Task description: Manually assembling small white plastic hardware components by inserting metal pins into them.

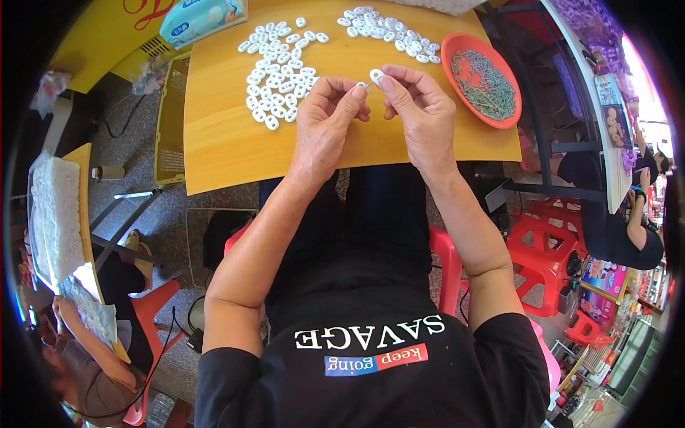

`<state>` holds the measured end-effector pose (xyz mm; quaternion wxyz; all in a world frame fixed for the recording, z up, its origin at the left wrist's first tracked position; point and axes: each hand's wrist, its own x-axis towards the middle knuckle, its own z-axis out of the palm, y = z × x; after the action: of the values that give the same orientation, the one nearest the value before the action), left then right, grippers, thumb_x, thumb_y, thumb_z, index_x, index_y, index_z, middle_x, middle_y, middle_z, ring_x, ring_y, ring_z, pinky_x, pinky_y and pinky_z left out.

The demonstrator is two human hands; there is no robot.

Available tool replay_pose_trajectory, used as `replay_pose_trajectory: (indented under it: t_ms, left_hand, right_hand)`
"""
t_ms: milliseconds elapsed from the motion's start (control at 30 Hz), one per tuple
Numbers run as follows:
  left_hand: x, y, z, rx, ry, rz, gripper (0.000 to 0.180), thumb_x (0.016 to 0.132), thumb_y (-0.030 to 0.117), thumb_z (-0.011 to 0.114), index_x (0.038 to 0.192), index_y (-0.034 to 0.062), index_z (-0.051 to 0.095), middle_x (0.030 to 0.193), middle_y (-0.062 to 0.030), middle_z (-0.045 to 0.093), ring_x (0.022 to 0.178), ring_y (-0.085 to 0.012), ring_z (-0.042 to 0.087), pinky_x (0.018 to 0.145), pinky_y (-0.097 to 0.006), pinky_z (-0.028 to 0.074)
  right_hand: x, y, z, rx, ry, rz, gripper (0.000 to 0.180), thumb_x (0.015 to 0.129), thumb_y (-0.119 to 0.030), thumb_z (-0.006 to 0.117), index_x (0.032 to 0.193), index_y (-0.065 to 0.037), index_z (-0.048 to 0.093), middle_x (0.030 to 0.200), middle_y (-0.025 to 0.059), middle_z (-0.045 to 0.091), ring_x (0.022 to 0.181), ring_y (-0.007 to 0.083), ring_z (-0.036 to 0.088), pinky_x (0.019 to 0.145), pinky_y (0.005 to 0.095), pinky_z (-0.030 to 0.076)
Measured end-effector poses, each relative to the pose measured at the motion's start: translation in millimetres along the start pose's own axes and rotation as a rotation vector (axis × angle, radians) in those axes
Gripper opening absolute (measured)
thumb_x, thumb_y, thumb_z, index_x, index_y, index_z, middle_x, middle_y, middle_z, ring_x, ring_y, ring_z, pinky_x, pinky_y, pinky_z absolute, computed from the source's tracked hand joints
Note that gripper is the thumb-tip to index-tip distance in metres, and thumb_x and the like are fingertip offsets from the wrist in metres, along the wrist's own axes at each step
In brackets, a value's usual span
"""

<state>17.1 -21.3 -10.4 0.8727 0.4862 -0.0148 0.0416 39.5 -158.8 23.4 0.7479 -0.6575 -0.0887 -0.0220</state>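
Above the near part of the wooden table [221, 153], both hands are raised close together. A white oval plastic piece with a hole [377, 75] is pinched between the thumb and forefinger of my right hand [424, 110]. My left hand [327, 118] is closed in a pinch just left of it. A small whitish tip shows at its fingertips, too small to name. On the table to the left lies a spread of similar white two-holed pieces [275, 89]. A second group of white pieces [389, 30] is farther back. An orange bowl [451, 53] of small grey metal parts [485, 84] stands on the right.
A tissue pack [203, 21] rests at the far left corner. Beyond the table's left side stands a yellow crate [171, 121]. Red plastic stools [539, 260] are at the right. Other people sit at both sides, one with an arm [89, 335] over another table.
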Motion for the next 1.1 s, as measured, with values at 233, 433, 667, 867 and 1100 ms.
replay_pose_trajectory:
  t_ms: [233,433,667,867,1100]
  left_hand:
    - [-0.1,0.7,-0.2,0.019,-0.019,-0.013,0.012,0.096,0.012,0.060,0.101,0.0008,0.057,0.087,-0.0049,0.060,0.078,-0.0113,0.056,0.073,-0.026,0.045]
    - [0.0,0.2,-0.8,-0.001,-0.016,-0.008,0.012,0.096,0.011,0.060,0.101,0.0006,0.057,0.086,-0.0050,0.060,0.077,-0.0114,0.056,0.073,-0.025,0.045]
    - [0.4,0.3,2.7,-0.025,0.005,0.003,0.016,0.094,0.013,0.065,0.095,-0.0012,0.058,0.082,-0.0053,0.061,0.070,-0.0109,0.058,0.065,-0.024,0.048]
    - [-0.2,1.9,-0.1,-0.062,0.025,-0.023,0.015,0.093,0.012,0.065,0.092,-0.0024,0.059,0.081,-0.0071,0.063,0.067,-0.0120,0.059,0.063,-0.025,0.049]
    - [0.6,2.2,-0.4,-0.072,0.024,-0.029,0.014,0.093,0.011,0.065,0.092,-0.0027,0.060,0.081,-0.0072,0.063,0.067,-0.0120,0.058,0.063,-0.025,0.049]
  right_hand:
    - [0.6,-0.9,-2.2,-0.094,-0.011,-0.031,0.022,0.089,-0.014,0.071,0.106,0.000,0.066,0.091,0.0025,0.069,0.076,0.0045,0.061,0.060,0.0192,0.049]
    - [-0.6,-3.9,0.9,-0.089,-0.028,0.010,0.022,0.089,-0.014,0.070,0.106,0.000,0.067,0.089,0.0021,0.068,0.072,0.0049,0.058,0.061,0.0194,0.047]
    - [-0.8,-1.6,-0.1,-0.119,-0.026,-0.006,0.021,0.089,-0.015,0.071,0.103,0.000,0.067,0.089,0.0032,0.069,0.076,0.0059,0.063,0.060,0.0194,0.051]
    - [-4.6,0.2,8.5,-0.095,0.006,-0.050,0.018,0.090,-0.009,0.069,0.104,0.002,0.067,0.090,0.0051,0.069,0.068,0.0065,0.057,0.062,0.0195,0.047]
    - [-9.6,6.7,13.0,-0.107,0.052,-0.087,0.017,0.089,-0.009,0.070,0.101,0.002,0.067,0.089,0.0048,0.068,0.075,0.0067,0.061,0.065,0.0212,0.051]
